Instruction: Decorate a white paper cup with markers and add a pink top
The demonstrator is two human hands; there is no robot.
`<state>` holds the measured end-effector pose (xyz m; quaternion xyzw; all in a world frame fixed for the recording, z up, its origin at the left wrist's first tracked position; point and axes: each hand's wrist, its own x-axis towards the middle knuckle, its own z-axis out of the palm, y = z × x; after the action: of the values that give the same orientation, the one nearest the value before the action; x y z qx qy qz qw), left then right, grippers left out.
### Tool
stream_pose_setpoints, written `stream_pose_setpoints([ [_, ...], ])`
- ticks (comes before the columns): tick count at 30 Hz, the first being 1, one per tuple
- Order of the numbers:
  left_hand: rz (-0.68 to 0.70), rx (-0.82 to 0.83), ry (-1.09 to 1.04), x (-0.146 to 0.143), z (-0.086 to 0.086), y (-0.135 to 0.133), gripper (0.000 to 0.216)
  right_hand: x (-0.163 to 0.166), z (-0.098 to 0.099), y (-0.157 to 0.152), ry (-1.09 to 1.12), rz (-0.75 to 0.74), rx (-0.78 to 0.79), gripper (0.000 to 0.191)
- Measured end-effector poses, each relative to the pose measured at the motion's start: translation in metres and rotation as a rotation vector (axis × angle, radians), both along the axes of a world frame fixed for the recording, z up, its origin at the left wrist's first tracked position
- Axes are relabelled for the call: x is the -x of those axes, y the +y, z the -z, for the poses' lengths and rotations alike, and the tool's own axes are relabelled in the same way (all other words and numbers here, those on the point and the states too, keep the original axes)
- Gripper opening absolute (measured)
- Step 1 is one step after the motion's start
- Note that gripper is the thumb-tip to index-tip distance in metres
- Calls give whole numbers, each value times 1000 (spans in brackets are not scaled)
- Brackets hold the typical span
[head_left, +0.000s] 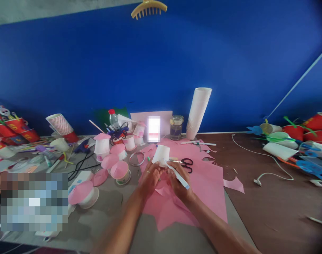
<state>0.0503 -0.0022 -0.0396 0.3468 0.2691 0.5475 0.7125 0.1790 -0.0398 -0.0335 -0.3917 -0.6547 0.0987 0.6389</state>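
Observation:
My left hand (150,176) is closed around the rim of a white paper cup (161,153) held upside down over the pink paper sheets (203,190). My right hand (179,183) grips a white marker pen (178,174) with a blue end, its tip touching the side of the cup. Black-handled scissors (186,163) lie on the pink paper just right of my hands.
Several cups topped with pink paper cones (118,171) stand at the left. A tall stack of white cups (198,111), a glass jar (176,127) and a phone (154,128) stand at the back. A white cable (266,158) and red cup crafts (303,135) lie at the right.

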Motion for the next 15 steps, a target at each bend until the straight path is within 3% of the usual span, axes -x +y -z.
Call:
stream_pose_setpoints([
  [8, -23, 87, -30, 1, 5, 3, 37, 0, -1, -2, 15, -29, 9, 18],
  [15, -7, 135, -113, 1, -8, 1, 34, 0, -2, -1, 24, -38, 0, 19],
])
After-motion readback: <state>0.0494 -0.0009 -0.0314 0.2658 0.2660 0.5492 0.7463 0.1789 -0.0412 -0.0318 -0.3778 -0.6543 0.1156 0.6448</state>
